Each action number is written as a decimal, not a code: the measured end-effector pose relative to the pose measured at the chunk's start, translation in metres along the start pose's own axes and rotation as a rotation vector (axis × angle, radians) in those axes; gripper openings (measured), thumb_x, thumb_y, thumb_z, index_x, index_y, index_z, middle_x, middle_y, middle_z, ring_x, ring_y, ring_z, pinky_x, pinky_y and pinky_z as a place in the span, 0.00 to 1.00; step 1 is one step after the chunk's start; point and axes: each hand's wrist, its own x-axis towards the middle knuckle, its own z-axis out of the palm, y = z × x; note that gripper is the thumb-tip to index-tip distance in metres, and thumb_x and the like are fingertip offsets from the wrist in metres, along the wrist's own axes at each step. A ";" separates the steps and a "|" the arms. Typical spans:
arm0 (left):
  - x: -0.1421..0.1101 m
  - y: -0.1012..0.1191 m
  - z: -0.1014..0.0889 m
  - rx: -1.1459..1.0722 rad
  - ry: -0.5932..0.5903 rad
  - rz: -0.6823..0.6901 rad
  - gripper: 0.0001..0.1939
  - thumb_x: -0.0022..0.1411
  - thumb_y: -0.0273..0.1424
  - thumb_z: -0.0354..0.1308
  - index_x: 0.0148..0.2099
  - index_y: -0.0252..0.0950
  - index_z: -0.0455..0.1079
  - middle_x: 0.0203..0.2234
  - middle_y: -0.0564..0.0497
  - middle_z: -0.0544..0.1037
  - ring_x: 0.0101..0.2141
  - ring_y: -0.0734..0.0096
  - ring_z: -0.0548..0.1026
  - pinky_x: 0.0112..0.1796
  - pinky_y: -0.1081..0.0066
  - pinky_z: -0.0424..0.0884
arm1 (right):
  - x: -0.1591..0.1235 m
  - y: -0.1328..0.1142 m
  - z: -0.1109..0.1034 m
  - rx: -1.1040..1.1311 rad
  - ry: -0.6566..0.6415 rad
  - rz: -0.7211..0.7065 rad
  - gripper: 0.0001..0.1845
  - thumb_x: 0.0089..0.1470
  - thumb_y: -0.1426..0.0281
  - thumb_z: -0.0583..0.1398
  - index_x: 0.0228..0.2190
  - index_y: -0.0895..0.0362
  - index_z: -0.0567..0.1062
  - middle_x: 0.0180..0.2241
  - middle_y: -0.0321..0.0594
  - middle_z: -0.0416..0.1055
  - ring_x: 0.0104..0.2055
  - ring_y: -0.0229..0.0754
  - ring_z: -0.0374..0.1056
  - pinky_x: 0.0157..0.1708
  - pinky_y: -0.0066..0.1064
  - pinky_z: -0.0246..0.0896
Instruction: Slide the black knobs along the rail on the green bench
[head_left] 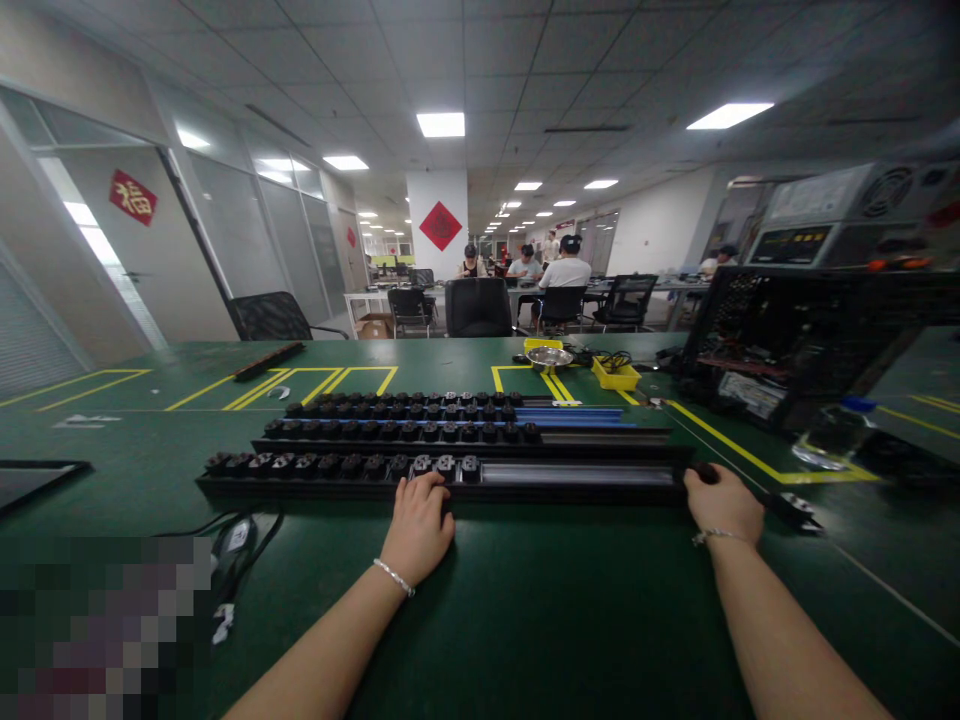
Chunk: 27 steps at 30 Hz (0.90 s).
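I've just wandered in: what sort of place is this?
Probably an electronics assembly workshop: a green worktable with yellow lines, an open computer case and black rails holding socket modules.

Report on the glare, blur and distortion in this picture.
Head view, top: the nearest central ceiling light panel is blown out to white; head view, right: the computer case and clear bottle look smeared and wide-angle stretched; head view, lower left: a pixelated patch hides detail; head view, near right: the piece in the right hand is too dark to identify.
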 end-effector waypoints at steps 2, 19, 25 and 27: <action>0.000 0.000 0.000 0.002 0.006 -0.003 0.11 0.52 0.26 0.51 0.39 0.37 0.68 0.45 0.45 0.70 0.49 0.58 0.65 0.56 0.48 0.51 | 0.002 0.003 0.001 0.000 0.012 -0.005 0.29 0.48 0.57 0.52 0.49 0.58 0.69 0.43 0.52 0.71 0.45 0.56 0.66 0.40 0.42 0.62; 0.000 0.000 -0.001 -0.010 -0.002 -0.004 0.11 0.52 0.26 0.50 0.39 0.37 0.68 0.45 0.45 0.70 0.50 0.58 0.65 0.57 0.48 0.51 | 0.023 0.037 -0.011 -0.104 0.143 0.171 0.30 0.44 0.50 0.52 0.44 0.52 0.72 0.47 0.56 0.66 0.53 0.61 0.55 0.45 0.51 0.52; 0.000 0.000 -0.001 -0.012 -0.002 -0.003 0.11 0.53 0.26 0.50 0.40 0.37 0.67 0.45 0.45 0.69 0.50 0.59 0.65 0.56 0.48 0.51 | 0.037 0.052 0.000 -0.085 0.106 0.187 0.25 0.43 0.54 0.54 0.42 0.52 0.72 0.43 0.52 0.70 0.50 0.59 0.60 0.46 0.47 0.54; -0.001 0.000 -0.001 -0.011 -0.007 -0.002 0.11 0.53 0.26 0.50 0.40 0.37 0.67 0.45 0.45 0.69 0.50 0.59 0.65 0.56 0.48 0.51 | 0.041 0.052 0.001 -0.094 0.085 0.156 0.27 0.44 0.56 0.54 0.44 0.56 0.72 0.42 0.54 0.70 0.48 0.58 0.63 0.44 0.45 0.56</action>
